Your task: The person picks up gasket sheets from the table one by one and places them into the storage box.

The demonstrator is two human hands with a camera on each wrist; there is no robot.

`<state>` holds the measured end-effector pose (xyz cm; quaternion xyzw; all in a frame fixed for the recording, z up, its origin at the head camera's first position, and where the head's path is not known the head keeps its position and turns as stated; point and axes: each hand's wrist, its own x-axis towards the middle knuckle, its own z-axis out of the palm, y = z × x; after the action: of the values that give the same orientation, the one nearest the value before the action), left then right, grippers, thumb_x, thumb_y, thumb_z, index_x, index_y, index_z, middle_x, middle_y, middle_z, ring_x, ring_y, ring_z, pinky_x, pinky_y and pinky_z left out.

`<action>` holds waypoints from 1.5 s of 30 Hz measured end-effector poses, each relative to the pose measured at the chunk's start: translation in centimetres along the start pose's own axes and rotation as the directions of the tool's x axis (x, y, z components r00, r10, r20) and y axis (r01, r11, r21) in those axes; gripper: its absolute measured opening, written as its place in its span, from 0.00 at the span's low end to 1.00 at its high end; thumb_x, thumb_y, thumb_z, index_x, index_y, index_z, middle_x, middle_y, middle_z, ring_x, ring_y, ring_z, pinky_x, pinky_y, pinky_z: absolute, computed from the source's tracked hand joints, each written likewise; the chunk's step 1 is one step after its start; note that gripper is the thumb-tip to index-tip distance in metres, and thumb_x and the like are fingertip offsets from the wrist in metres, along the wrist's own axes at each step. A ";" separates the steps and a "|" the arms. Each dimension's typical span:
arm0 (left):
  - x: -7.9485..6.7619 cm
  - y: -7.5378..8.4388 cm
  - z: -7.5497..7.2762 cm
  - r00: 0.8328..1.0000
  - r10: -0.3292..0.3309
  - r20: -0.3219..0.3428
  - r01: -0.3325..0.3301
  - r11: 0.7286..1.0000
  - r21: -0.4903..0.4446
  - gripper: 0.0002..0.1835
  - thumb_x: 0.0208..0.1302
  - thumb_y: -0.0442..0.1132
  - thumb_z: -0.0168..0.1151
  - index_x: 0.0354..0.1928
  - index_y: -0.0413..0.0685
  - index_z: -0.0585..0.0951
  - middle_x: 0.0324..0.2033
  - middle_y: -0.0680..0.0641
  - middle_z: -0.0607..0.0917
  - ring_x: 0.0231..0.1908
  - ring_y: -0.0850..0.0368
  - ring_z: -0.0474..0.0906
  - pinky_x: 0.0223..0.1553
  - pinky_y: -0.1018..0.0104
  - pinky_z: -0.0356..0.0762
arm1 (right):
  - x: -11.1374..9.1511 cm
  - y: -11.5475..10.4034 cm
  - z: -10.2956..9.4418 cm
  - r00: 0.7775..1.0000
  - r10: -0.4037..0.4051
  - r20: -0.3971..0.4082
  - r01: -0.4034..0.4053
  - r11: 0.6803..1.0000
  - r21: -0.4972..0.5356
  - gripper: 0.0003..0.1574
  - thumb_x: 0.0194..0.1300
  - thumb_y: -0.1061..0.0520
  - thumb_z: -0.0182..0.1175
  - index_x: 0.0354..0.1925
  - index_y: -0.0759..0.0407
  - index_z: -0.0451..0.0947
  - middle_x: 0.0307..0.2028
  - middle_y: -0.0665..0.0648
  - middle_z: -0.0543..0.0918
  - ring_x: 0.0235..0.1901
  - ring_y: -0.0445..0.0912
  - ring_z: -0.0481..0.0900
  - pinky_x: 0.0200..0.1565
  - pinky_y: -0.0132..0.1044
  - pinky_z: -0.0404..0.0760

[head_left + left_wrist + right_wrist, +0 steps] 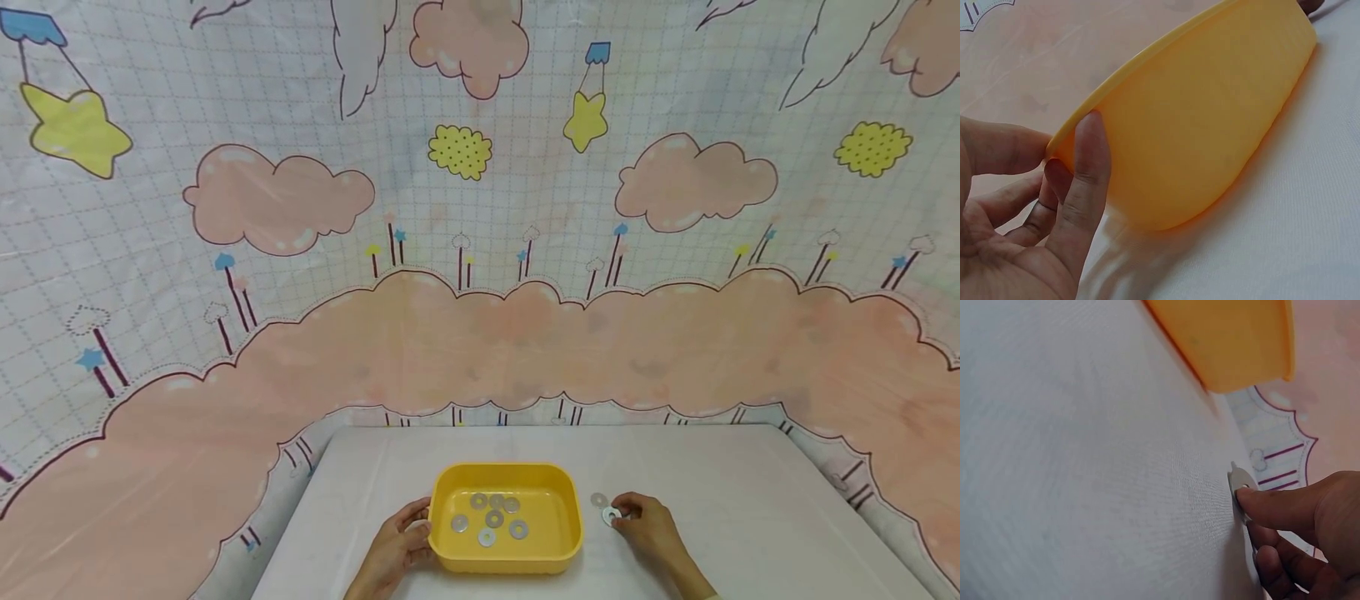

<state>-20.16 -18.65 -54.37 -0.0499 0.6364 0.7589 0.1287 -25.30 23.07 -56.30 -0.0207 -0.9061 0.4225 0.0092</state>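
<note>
A yellow plastic tray (570, 552) stands on the table with several flat metal washers (494, 518) scattered over its floor. At its left end my left hand (401, 537) grips the wall; in the left wrist view the thumb presses the outer side (1191, 119) and a finger lies at the rim. Right of the tray, my right hand (649, 527) pinches a metal washer (609, 517) between thumb and fingers, and the right wrist view shows this washer (1245, 477) tilted up under the thumb. Another washer (598, 500) lies just behind it on the table.
A white cloth covers the table (712, 467) under the tray and hands. Behind and at the sides hangs a printed curtain (525, 342) with clouds and stars, meeting the table's back edge.
</note>
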 end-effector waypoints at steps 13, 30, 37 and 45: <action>-0.2 0.0 0.0 1.000 -0.006 -0.005 0.006 1.000 0.006 0.34 0.68 0.35 0.58 0.72 0.32 0.59 0.51 0.47 0.71 0.33 0.61 0.81 0.38 0.65 0.83 | -0.4 -0.5 -0.4 1.000 0.011 0.018 -0.011 1.000 0.014 0.07 0.56 0.66 0.64 0.37 0.59 0.82 0.30 0.54 0.83 0.30 0.43 0.75 0.34 0.33 0.76; -0.2 0.2 0.0 1.000 -0.001 0.008 0.001 1.000 0.000 0.34 0.68 0.36 0.59 0.72 0.33 0.58 0.50 0.48 0.71 0.34 0.60 0.82 0.39 0.65 0.84 | -0.6 -2.7 -1.8 0.998 0.056 -0.026 -0.051 0.985 0.162 0.09 0.62 0.66 0.59 0.42 0.63 0.81 0.35 0.56 0.83 0.31 0.43 0.80 0.27 0.31 0.77; -0.2 0.3 0.1 1.000 -0.003 0.007 0.003 1.000 0.004 0.34 0.68 0.34 0.58 0.72 0.32 0.58 0.50 0.47 0.72 0.34 0.60 0.82 0.38 0.66 0.83 | -0.5 -4.4 -2.3 0.998 0.056 0.004 -0.056 0.978 0.200 0.09 0.66 0.64 0.59 0.44 0.64 0.81 0.37 0.56 0.82 0.32 0.44 0.80 0.31 0.32 0.80; -0.2 0.5 0.1 1.000 -0.005 0.002 0.005 1.000 0.004 0.34 0.68 0.34 0.59 0.72 0.32 0.59 0.50 0.47 0.71 0.34 0.60 0.81 0.39 0.65 0.83 | -0.7 -6.3 -2.7 1.000 0.028 0.003 -0.028 0.970 0.243 0.08 0.65 0.65 0.60 0.43 0.63 0.82 0.36 0.57 0.83 0.32 0.47 0.82 0.32 0.31 0.81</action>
<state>-20.06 -18.61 -53.84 -0.0506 0.6377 0.7573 0.1313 -24.72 21.10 -49.73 -0.0322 -0.8471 0.5305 0.0059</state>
